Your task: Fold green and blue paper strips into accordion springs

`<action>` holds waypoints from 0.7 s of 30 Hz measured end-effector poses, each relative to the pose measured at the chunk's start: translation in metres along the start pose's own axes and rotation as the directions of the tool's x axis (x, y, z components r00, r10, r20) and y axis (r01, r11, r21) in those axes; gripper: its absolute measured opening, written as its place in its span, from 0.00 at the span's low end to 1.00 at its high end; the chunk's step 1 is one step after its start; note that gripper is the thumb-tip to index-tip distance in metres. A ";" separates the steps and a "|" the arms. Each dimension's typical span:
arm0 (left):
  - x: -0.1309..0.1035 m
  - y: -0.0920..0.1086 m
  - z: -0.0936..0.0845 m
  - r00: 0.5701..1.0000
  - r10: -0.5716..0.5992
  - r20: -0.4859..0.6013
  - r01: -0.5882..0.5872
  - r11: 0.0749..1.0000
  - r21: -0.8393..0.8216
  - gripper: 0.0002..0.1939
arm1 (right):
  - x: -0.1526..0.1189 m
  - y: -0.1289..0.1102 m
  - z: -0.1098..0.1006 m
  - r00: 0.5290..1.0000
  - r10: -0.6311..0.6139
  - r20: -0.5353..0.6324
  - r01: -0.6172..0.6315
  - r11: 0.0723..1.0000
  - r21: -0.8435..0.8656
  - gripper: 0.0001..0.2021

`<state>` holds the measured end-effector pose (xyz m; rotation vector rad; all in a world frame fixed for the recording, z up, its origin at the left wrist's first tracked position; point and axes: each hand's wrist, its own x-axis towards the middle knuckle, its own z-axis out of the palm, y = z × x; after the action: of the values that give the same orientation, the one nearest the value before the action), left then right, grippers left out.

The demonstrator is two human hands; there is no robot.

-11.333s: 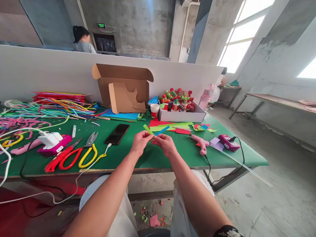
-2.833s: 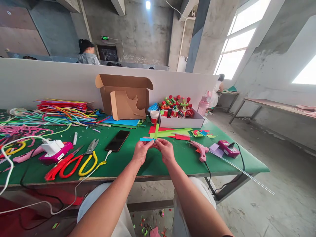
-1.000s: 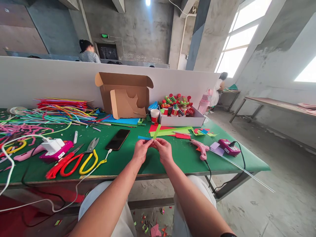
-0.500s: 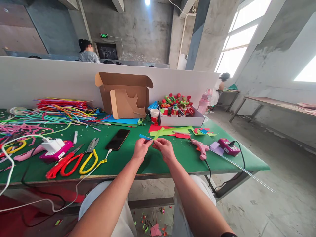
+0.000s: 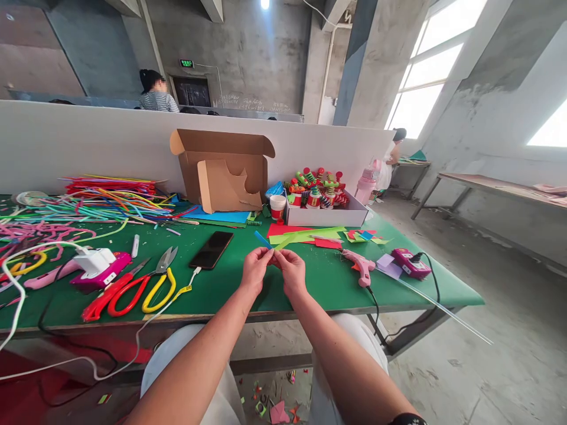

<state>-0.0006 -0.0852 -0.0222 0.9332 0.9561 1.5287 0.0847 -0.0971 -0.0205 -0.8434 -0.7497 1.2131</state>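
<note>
My left hand (image 5: 256, 268) and my right hand (image 5: 290, 270) meet above the green table, fingertips pinched together. Between them is a blue paper strip (image 5: 262, 239), which sticks up on the left, and a light green strip (image 5: 284, 241), which slants up to the right. Their lower ends are hidden by my fingers. Just beyond lie red and light green paper sheets (image 5: 328, 234). A phone (image 5: 211, 249) rests left of my left hand, and a pink glue gun (image 5: 361, 267) lies to the right of my right hand.
Scissors (image 5: 166, 280), pliers (image 5: 106, 298) and a white cable cover the left side, with pipe cleaners (image 5: 110, 200) behind. A cardboard box (image 5: 225, 141), paper cups (image 5: 277, 206) and a box of figures (image 5: 319, 218) stand at the back. A power socket (image 5: 410, 264) sits right.
The blue strip has turned from nearly flat to steeply slanted, and the green strip leans lower. My hands have drawn slightly closer together.
</note>
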 end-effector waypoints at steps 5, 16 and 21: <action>0.004 0.008 -0.006 0.997 -0.014 0.070 0.006 0.993 0.117 0.20 | 0.003 -0.007 -0.003 0.996 0.084 0.039 -0.083 0.996 -0.032 0.14; 0.003 0.005 -0.005 0.992 -0.104 0.077 0.104 0.995 0.015 0.21 | 0.003 -0.002 -0.002 0.999 0.022 -0.043 -0.022 1.000 -0.017 0.14; 0.004 0.006 -0.007 0.991 -0.099 0.089 0.093 0.994 0.065 0.21 | 0.003 -0.005 0.000 0.996 0.090 -0.012 -0.090 0.996 0.015 0.14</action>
<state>-0.0102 -0.0824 -0.0186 0.9779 0.9717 1.3714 0.0881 -0.0945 -0.0162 -0.8800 -0.6985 1.2904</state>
